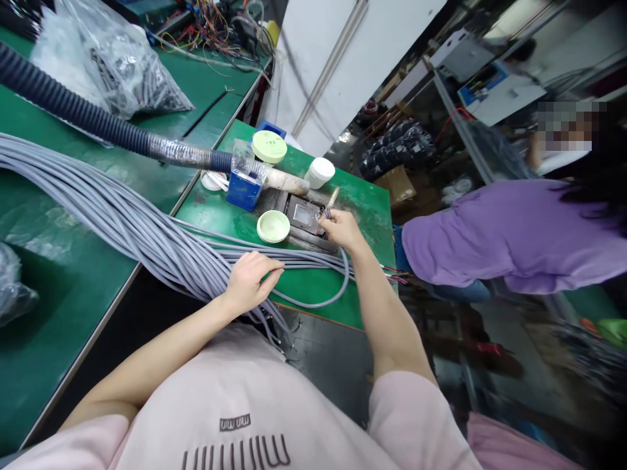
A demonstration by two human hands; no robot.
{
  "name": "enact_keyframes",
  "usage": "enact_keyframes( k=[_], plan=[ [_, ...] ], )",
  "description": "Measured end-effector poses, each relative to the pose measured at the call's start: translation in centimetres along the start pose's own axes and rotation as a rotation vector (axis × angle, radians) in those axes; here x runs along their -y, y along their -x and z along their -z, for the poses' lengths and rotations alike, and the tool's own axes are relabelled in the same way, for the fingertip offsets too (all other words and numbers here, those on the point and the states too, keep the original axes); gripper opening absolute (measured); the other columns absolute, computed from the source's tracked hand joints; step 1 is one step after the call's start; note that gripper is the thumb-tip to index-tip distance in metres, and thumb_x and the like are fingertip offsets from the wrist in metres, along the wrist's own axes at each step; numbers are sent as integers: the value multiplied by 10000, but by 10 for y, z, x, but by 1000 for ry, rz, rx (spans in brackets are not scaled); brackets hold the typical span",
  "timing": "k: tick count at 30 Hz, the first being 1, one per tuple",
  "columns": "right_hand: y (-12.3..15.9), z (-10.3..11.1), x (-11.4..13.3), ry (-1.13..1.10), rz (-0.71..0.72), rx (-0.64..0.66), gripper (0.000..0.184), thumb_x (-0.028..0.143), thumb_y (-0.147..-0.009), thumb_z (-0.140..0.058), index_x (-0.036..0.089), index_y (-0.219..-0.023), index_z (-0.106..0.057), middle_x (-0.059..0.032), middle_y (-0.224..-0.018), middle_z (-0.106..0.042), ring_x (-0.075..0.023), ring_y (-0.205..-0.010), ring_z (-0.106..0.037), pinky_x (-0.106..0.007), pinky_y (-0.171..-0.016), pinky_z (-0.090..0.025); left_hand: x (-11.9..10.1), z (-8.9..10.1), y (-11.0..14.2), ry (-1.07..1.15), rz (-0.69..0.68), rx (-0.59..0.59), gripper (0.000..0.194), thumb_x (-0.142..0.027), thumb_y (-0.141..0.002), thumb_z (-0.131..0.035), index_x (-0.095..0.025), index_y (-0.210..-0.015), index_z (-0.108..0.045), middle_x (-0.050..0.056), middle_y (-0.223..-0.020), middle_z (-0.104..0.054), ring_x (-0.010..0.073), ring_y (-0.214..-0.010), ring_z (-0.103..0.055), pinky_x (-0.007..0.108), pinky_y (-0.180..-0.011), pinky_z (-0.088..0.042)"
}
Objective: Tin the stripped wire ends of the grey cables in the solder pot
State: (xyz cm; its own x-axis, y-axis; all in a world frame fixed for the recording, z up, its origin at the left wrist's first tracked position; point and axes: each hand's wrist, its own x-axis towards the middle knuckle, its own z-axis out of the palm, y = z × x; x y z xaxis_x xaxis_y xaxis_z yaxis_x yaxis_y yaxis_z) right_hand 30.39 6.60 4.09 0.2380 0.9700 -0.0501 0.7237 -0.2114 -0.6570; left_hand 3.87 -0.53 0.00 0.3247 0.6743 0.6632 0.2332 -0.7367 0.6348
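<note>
My right hand (340, 228) pinches the stripped end of a grey cable, holding its thin wires at the edge of a dark metal solder pot (304, 215) with a shiny square surface. From that hand the grey cable (349, 277) loops down and back to the left. Over a thick bundle of grey cables (161, 241) is my left hand (253, 281), its thumb and forefinger tips close together and the other fingers curled. Whether it grips anything is hidden. A pale green round tub (273, 226) stands between the hands, just left of the pot.
A ribbed black hose (98, 111) reaches a pipe nozzle by a blue box (243, 189). Behind stand a white tub (321, 173) and a yellow-green lid (269, 147). Plastic bags (117, 65) lie on the left table. A person in a purple shirt (490, 235) is at right.
</note>
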Motion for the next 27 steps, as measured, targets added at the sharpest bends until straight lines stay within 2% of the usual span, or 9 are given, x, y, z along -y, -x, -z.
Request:
enact_keyframes(
  k=[11,20,27],
  plan=[
    [-32,-12,-13,154,-35,4,134,235,-655,-568,179,-556,-498,36,-471,-431,-117,-554,-422,-231,-511,-292,-1,1,-1,-8,-1,22,96,-204,-899,-562,-174,-907,-653,34,-794,-718,153,-709,-597,305,-667,-429],
    [-40,-15,-12,211,-56,32,124,199,-640,-561,179,-544,-485,34,-466,-416,-102,-545,-404,-215,-476,-255,1,-1,-1,-10,29,49,133,-244,-913,-541,-191,-909,-664,39,-794,-718,153,-713,-608,305,-663,-424],
    [-40,-16,-5,135,-85,38,140,139,-631,-580,174,-531,-488,52,-428,-395,-91,-500,-406,-221,-484,-269,2,-1,1,-6,18,42,112,-225,-906,-551,-184,-926,-654,40,-804,-716,156,-717,-597,305,-662,-414]
  ],
)
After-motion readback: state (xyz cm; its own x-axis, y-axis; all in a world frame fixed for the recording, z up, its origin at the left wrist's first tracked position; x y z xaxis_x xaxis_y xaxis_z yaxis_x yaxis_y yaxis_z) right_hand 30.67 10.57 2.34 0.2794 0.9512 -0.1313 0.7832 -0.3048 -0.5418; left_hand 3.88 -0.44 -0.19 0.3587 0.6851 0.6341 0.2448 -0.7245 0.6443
